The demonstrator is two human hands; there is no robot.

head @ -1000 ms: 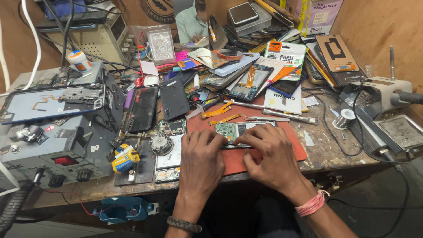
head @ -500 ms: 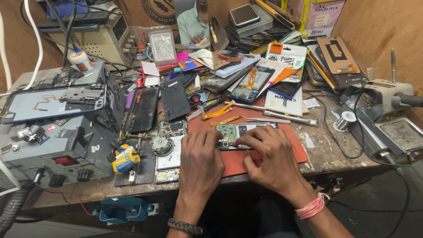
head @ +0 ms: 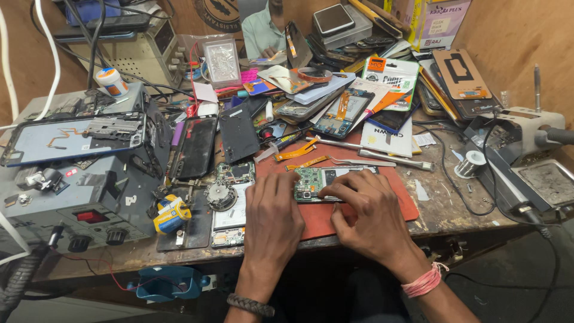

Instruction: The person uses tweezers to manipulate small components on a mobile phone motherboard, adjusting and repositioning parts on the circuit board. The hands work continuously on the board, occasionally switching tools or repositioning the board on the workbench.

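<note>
An opened phone (head: pixel 326 178) with a green circuit board showing lies on a red work mat (head: pixel 382 197) at the front of the bench. My left hand (head: pixel 272 212) rests flat on the mat, its fingertips against the phone's left end. My right hand (head: pixel 362 206) covers the phone's lower right part, fingers curled and pressing on it. Whether a small tool sits under those fingers is hidden. Orange flex cables (head: pixel 302 155) and metal tweezers (head: pixel 371 157) lie just beyond the phone.
A second opened phone (head: pixel 230 203) lies left of my hands, beside a yellow tape roll (head: pixel 170 214). A grey power supply (head: pixel 78 197) stands at left, a soldering station (head: pixel 532 161) at right. Phone parts, screens and boxes pile up at the back.
</note>
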